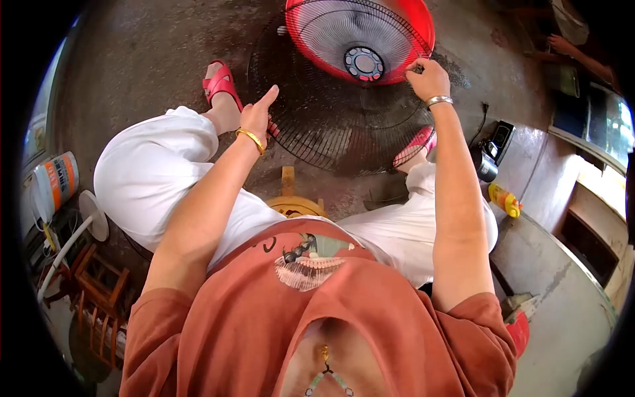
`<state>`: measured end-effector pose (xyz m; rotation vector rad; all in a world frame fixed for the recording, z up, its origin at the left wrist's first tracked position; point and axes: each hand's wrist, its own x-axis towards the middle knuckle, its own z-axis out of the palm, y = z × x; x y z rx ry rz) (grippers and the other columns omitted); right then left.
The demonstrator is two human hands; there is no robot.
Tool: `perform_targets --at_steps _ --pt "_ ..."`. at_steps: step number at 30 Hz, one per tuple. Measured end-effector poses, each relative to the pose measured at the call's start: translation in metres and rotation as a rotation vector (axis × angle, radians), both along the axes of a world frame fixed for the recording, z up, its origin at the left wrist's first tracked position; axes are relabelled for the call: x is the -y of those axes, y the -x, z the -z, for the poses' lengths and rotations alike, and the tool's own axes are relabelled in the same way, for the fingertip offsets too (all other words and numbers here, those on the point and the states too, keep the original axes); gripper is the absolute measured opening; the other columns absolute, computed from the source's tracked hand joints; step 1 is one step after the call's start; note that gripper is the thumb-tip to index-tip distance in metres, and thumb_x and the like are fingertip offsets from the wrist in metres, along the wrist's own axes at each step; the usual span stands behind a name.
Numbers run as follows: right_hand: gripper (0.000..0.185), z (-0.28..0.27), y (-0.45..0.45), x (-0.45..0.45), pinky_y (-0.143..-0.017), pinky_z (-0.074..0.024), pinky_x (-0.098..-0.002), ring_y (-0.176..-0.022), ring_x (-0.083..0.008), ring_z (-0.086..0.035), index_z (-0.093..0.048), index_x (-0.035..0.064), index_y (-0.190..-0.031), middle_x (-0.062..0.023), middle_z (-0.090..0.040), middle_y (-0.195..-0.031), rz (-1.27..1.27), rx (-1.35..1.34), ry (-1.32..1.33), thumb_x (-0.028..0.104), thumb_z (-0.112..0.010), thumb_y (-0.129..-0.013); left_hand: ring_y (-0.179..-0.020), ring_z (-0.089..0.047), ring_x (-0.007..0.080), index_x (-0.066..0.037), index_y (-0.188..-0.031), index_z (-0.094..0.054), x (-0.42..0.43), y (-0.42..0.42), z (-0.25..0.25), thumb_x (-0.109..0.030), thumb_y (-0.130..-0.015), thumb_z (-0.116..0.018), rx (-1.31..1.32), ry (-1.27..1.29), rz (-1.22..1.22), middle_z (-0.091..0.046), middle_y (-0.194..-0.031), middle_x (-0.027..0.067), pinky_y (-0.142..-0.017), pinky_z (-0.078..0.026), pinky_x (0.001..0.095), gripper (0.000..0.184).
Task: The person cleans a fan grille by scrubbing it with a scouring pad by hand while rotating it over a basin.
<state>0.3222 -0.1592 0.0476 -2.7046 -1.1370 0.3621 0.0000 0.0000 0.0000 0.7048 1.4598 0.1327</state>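
Note:
A black wire fan guard [344,135] with a round badge [364,64] at its hub is held between my knees, its upper part over a red basin [426,30]. At its left side my left hand [258,118] grips the rim, fingers curled and mostly hidden, thumb stretched out. My right hand [430,79] pinches the guard at the right, near the basin's edge. The fingertips there are small, and anything else between them cannot be made out.
A wooden stool [294,204] is under me. Right of my leg are a metal kettle [485,165] and a yellow bottle [505,200]. Leftward stand a white and orange bucket [58,180] and a wooden chair [99,291]. Another person's arm [582,56] shows at upper right.

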Motion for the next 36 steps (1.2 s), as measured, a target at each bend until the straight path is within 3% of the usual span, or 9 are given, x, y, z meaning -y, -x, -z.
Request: perform_targets --at_steps 5,9,17,21,23,26,29,32,36 --pt "0.020 0.016 0.042 -0.006 -0.078 -0.0495 -0.0410 -0.086 -0.0339 -0.062 -0.072 0.0149 -0.082 -0.0160 -0.064 -0.088 -0.065 -0.157 -0.265 0.029 -0.069 -0.068 -0.041 -0.036 0.0162 -0.011 -0.072 -0.042 -0.003 -0.011 -0.003 -0.047 -0.073 -0.078 0.010 -0.051 -0.054 -0.032 -0.053 -0.0005 -0.039 -0.038 0.0329 0.051" --pt "0.015 0.043 0.076 -0.007 -0.076 -0.0492 -0.0433 -0.085 -0.0356 -0.061 -0.070 0.0142 -0.083 -0.0154 -0.063 -0.086 0.018 -0.110 -0.359 0.025 -0.070 -0.071 -0.047 -0.043 0.0164 0.001 -0.094 -0.045 -0.001 -0.005 0.005 -0.049 -0.071 -0.078 0.058 -0.020 -0.012 -0.040 -0.069 0.0051 -0.040 -0.041 0.0322 0.065" --pt "0.019 -0.026 0.037 0.019 -0.073 -0.0505 -0.0306 -0.075 -0.0186 -0.065 -0.070 0.0055 -0.080 -0.0098 -0.070 -0.077 -0.327 -0.731 0.431 0.020 -0.070 -0.068 -0.049 -0.045 0.0169 0.005 -0.103 -0.046 0.003 -0.003 -0.005 -0.049 -0.071 -0.078 0.034 -0.129 0.042 -0.044 -0.074 0.0073 -0.042 -0.044 0.0319 0.071" --pt "0.021 -0.046 0.038 0.040 -0.075 -0.0478 -0.0269 -0.077 -0.0131 -0.062 -0.070 0.0032 -0.086 -0.0057 -0.070 -0.082 -0.189 -0.883 0.262 0.019 -0.070 -0.073 -0.053 -0.047 0.0170 0.007 -0.111 -0.046 -0.001 0.000 0.002 -0.049 -0.071 -0.078 0.018 -0.036 0.012 -0.046 -0.077 0.0077 -0.043 -0.045 0.0311 0.077" --pt "0.021 -0.031 0.040 0.048 -0.077 -0.0473 -0.0274 -0.078 -0.0126 -0.061 -0.069 0.0031 -0.087 -0.0059 -0.069 -0.082 -0.123 -0.789 0.064 0.019 -0.070 -0.074 -0.054 -0.048 0.0172 0.008 -0.113 -0.045 -0.001 0.000 0.003 -0.049 -0.070 -0.078 0.023 -0.029 0.010 -0.046 -0.077 0.0076 -0.044 -0.045 0.0308 0.079" --pt "0.023 -0.007 0.051 0.047 -0.079 -0.0483 -0.0309 -0.080 -0.0175 -0.064 -0.070 0.0064 -0.088 -0.0094 -0.070 -0.083 0.038 -0.674 -0.176 0.025 -0.070 -0.073 -0.043 -0.037 0.0167 -0.006 -0.073 -0.044 0.005 -0.002 0.000 -0.047 -0.068 -0.082 0.011 -0.081 -0.086 -0.035 -0.058 0.0013 -0.039 -0.039 0.0324 0.056" --pt "0.025 0.008 0.090 0.040 -0.079 -0.0497 -0.0350 -0.081 -0.0259 -0.066 -0.071 0.0109 -0.088 -0.0155 -0.069 -0.083 0.092 -0.380 -0.164 0.029 -0.070 -0.071 -0.041 -0.037 0.0170 -0.005 -0.073 -0.045 0.008 0.000 -0.004 -0.047 -0.067 -0.083 0.021 -0.110 -0.086 -0.036 -0.058 0.0018 -0.038 -0.039 0.0322 0.057" --pt "0.016 -0.002 0.140 0.042 -0.075 -0.0493 -0.0424 -0.083 -0.0354 -0.060 -0.067 0.0109 -0.082 -0.0162 -0.062 -0.087 0.031 -0.113 -0.206 0.023 -0.068 -0.071 -0.049 -0.048 0.0174 0.012 -0.110 -0.051 0.001 0.006 0.004 -0.051 -0.070 -0.078 0.004 -0.158 0.024 -0.050 -0.073 0.0090 -0.041 -0.045 0.0299 0.079" --pt "0.010 -0.023 0.179 0.074 -0.074 -0.0476 -0.0415 -0.083 -0.0335 -0.058 -0.064 0.0084 -0.078 -0.0137 -0.057 -0.083 -0.112 -0.120 -0.366 0.013 -0.069 -0.071 -0.047 -0.048 0.0178 0.013 -0.095 -0.058 -0.006 0.002 -0.004 -0.052 -0.070 -0.078 -0.015 -0.174 -0.018 -0.051 -0.071 0.0093 -0.041 -0.046 0.0301 0.072"
